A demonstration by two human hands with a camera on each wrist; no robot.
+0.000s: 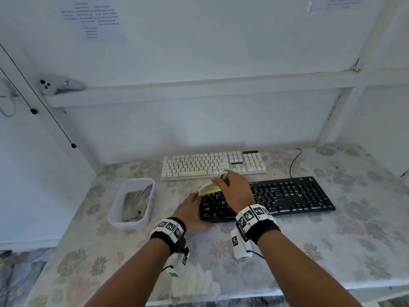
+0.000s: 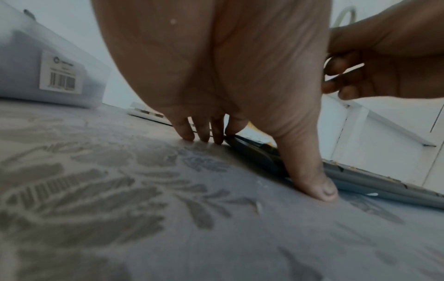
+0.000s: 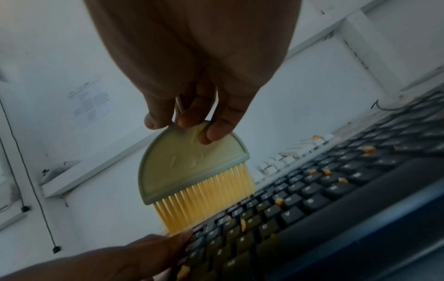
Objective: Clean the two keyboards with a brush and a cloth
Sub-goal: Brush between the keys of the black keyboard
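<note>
The black keyboard (image 1: 272, 199) lies on the table (image 1: 332, 251), in front of the white keyboard (image 1: 212, 163) — crumbs across its keys. The right hand (image 1: 235, 191) grasps the brush (image 1: 210, 187), bristles on the far-left keys. The left hand (image 1: 191, 212), fingers straight, presses against the keyboard's left end. The cloth (image 1: 136, 204) sits in a plastic tub (image 1: 117, 207).

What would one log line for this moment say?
step: brushing black keyboard | right hand: holds brush | left hand: steadies keyboard's left end | crumbs remain | cloth: in tub
</note>
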